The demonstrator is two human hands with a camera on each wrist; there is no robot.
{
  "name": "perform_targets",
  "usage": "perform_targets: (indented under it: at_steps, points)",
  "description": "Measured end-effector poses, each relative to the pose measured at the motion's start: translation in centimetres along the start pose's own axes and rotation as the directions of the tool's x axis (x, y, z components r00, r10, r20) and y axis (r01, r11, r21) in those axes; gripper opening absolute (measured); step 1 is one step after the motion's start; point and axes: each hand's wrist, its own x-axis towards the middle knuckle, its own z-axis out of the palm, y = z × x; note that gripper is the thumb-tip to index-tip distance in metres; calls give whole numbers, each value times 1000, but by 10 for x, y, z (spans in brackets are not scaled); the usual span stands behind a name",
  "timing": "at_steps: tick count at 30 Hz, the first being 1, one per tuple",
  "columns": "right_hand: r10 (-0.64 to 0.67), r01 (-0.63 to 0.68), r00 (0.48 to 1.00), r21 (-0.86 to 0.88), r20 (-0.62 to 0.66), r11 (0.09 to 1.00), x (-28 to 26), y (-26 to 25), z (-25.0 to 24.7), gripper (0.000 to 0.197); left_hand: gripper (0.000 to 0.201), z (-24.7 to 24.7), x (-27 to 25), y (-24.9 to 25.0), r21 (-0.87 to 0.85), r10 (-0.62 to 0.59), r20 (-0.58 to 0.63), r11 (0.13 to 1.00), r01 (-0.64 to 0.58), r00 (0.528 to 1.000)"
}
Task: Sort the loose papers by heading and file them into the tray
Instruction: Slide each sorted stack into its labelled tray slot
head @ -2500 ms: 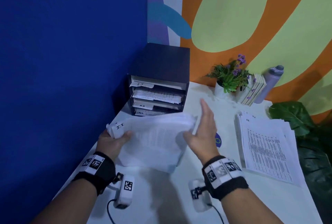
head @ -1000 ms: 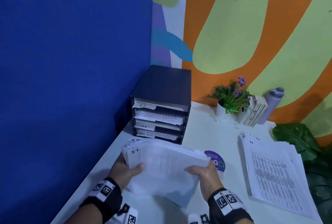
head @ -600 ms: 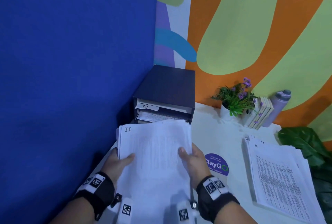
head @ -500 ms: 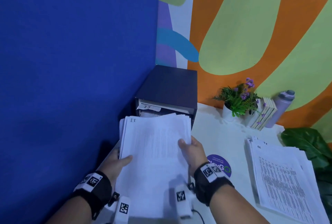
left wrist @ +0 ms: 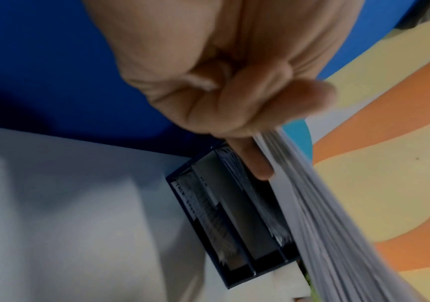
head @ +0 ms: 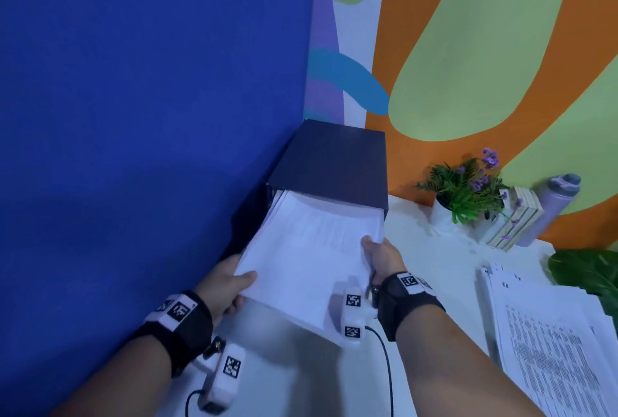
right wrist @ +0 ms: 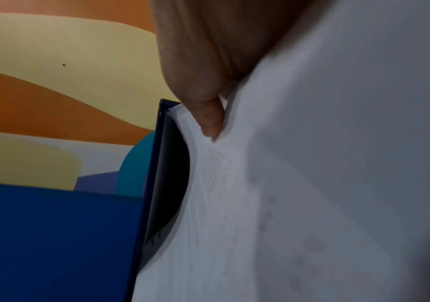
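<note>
Fingers (left wrist: 257, 163) of the left hand (head: 224, 286) are curled under the thick stack of white printed papers (head: 311, 249), thumb on top; the right hand (head: 381, 257) is pinched on the opposite edge, its thumb (right wrist: 209, 118) pressed onto the top sheet. The stack's far end is lodged in the top slot of the dark blue multi-shelf file tray (head: 334, 162), the near end held outside it. The sheets are seen bowed at the slot mouth, so a hard push would likely buckle or fan them. The second pile of printed sheets (head: 548, 346), right of the tray, is still unfiled.

2 paper stacks (head: 311, 259), 1 tray (head: 334, 162).
</note>
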Motion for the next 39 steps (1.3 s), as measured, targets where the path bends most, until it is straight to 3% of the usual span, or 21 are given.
perform_targets:
  at_steps: [1,4,7,9,11,14,16,18,21,22,24,27,30,33,36,39]
  points:
    - [12,-13,999,42,30,999,5,6,1,81,17,-1,8,3,-4,1,-33,1000,-2,999]
    - [-42,31,993,106,110,994,-37,1,9,43,15,3,33,13,-18,11,-81,1000,-12,997]
    - [-59,73,984,-79,167,994,-58,7,10,42,10,12,58,24,-44,19,-134,999,-26,991]
    - [-69,81,973,-44,222,996,-59,11,7,39,13,17,74,33,-71,19,-161,997,-30,987]
    - [-106,107,977,5,184,994,-54,3,4,33,16,23,87,39,-101,7,-192,995,-26,981]
    - [-164,157,982,83,89,984,-46,-22,7,23,6,37,99,52,-175,-25,-221,984,-15,975]
    - [-182,173,981,120,65,978,-38,-36,11,14,14,46,104,61,-230,-31,-172,973,-10,985]
    - [-244,241,968,55,61,969,-30,-44,13,15,15,54,108,68,-286,14,-91,958,-40,996]
    - [-294,300,954,-136,64,944,-22,-45,12,17,47,59,119,71,-354,74,-77,930,-96,994]
    - [-299,310,950,-168,87,936,-23,-41,11,14,46,59,121,69,-319,94,-81,941,-115,992]
    - [-319,339,940,-231,118,912,-22,-27,2,33,40,56,125,63,-168,107,-56,979,-115,993]
    - [-354,372,928,-342,117,863,-24,2,-33,37,65,57,120,45,-37,86,-50,995,-88,995]
    - [-304,297,951,-421,53,857,-19,38,-96,28,55,72,101,25,56,79,-19,995,-78,997]
    - [-265,166,958,-542,-110,824,-16,68,-179,31,52,92,78,-1,156,-16,66,988,5,998]
    - [-258,-43,910,-694,-324,719,-15,90,-267,40,52,120,53,-30,211,-123,149,973,90,981]
    - [-186,-298,826,-692,-532,658,-15,107,-337,54,53,154,30,-53,272,-183,219,955,120,959]
